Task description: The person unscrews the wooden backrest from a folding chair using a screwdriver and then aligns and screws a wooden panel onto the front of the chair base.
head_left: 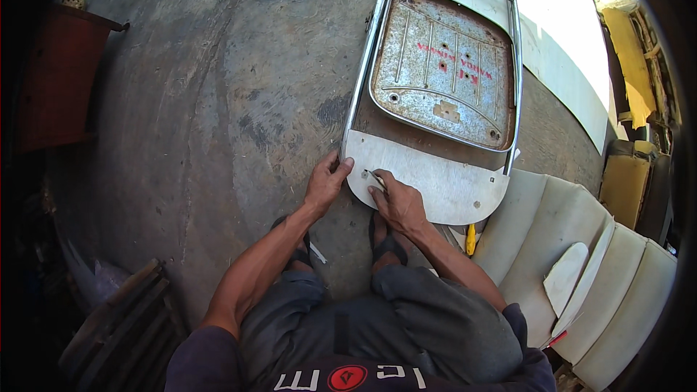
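Note:
A folding chair lies on the floor ahead of me, with a chrome tube frame (pixel 358 91) and a rusty metal seat pan (pixel 443 72). Across its near end is a pale, round-cornered board (pixel 428 174) with small holes near its corners. My left hand (pixel 326 183) grips the board's left edge, thumb on top, fingers partly hidden at the frame. Over the board's near left part, my right hand (pixel 398 203) is closed in a pinch on a thin pointed tool (pixel 377 178). The tool's tip is by the left hole; its exact kind is too small to tell.
Pale padded cushions (pixel 544 239) lie at my right, with a loose cut piece (pixel 565 276) on them. A yellow-handled tool (pixel 470 239) is beside the board. Wooden slats (pixel 123 319) stand at lower left, a red cabinet (pixel 62 76) at far left. A white sheet (pixel 566 65) spreads beyond the chair.

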A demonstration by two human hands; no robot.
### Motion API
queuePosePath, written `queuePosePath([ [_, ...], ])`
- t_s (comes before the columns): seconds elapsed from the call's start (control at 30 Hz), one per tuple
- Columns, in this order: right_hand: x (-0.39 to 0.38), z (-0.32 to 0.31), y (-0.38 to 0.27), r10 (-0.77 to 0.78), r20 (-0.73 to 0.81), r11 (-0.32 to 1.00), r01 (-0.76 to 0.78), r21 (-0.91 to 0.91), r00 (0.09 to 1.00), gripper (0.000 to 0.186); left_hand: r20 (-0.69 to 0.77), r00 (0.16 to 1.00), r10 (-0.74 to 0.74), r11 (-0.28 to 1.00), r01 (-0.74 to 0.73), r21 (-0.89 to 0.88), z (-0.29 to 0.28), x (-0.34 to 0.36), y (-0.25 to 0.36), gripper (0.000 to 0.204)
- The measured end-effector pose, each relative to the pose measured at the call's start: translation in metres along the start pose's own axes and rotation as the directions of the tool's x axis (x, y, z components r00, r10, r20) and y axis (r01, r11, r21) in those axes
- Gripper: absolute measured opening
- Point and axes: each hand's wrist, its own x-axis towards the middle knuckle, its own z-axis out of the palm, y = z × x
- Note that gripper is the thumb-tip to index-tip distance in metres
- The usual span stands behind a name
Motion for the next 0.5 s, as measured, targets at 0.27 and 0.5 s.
queuePosePath([
  [0.27,0.026,0.006,0.018,-0.264,0.106,0.932,0.282,-0.229,0.959,0.026,-0.101,0.994,0.037,0.927,0.004,0.375,0.004,-0.006,0.013,0.041],
  [0.5,0.032,-0.003,0.022,-0.308,0.179,0.924,0.339,-0.177,0.934,0.028,0.067,0.965,-0.252,0.928,0.261,-0.267,0.009,-0.022,0.014,0.036],
])
